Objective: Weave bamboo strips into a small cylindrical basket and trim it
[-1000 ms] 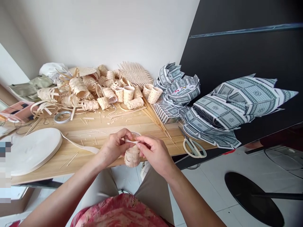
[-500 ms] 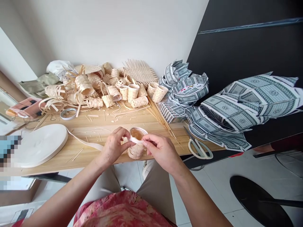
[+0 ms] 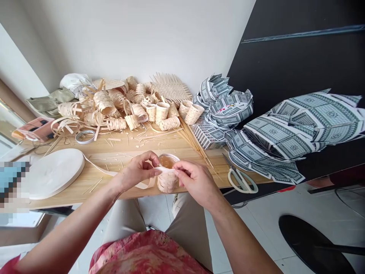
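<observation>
Pinching a white strip (image 3: 166, 170) against the near rim of a woven cup (image 3: 167, 183), the left hand (image 3: 144, 167) and right hand (image 3: 196, 179) have fingers closed at 2 spots, apparently to hold it snug; the cup is upright at the front edge of the bench (image 3: 75, 192).

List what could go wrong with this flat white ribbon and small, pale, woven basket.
The ribbon, pinched by the left hand and right hand at the rim of the basket, might slip. The basket is near the front of the pale wooden table and could tip off. The white-handled scissors lie at its edge; a bump might drop them.
</observation>
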Demonstrator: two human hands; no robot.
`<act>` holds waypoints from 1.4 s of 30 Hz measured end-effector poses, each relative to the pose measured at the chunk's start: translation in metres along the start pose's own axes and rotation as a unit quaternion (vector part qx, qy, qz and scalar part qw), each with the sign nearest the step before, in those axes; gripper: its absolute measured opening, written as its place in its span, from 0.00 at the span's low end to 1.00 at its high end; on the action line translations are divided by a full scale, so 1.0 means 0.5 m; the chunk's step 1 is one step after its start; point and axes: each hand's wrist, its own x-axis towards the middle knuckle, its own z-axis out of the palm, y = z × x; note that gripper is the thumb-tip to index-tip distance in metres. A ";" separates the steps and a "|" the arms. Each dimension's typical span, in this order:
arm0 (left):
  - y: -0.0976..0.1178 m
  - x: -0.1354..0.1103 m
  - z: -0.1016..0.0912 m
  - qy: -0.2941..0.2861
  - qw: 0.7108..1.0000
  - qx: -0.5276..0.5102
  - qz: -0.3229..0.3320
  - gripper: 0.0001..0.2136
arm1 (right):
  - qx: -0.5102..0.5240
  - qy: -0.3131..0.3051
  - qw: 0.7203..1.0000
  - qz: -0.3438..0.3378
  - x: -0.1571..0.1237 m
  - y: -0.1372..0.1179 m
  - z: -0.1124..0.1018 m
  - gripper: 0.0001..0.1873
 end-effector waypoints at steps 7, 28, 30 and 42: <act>0.016 0.014 -0.003 -0.010 0.998 0.037 0.047 0.05 | 0.005 -0.014 1.000 0.000 -0.002 -0.001 0.001 0.08; 0.003 0.039 -0.007 0.012 0.997 0.013 0.073 0.03 | 0.035 -0.035 0.998 0.039 -0.003 0.004 -0.005 0.09; 0.000 0.039 -0.011 0.001 0.992 0.063 0.106 0.04 | 0.038 -0.035 0.998 0.044 -0.003 0.005 -0.005 0.09; 0.020 0.022 -0.004 -0.054 0.842 0.453 0.288 0.12 | 0.000 -0.002 0.999 0.032 -0.011 0.005 0.006 0.09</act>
